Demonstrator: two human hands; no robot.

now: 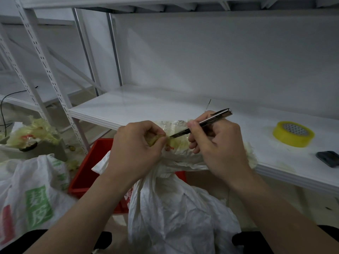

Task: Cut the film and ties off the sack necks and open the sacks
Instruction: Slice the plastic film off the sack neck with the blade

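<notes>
White crinkled plastic sack stands below me, its gathered neck raised to the front edge of the white metal shelf board. My left hand pinches the yellowish wound film taut for the blade. My right hand grips the slim steel utility knife pen-fashion, its tip at the film.

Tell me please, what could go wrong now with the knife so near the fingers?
1. The knife in the right hand points its blade at the left hand, which pinches the yellowish film on the neck of the white sack; a slip could cut those fingers.
2. Pushed deeper, the blade might slit the sack itself.
</notes>
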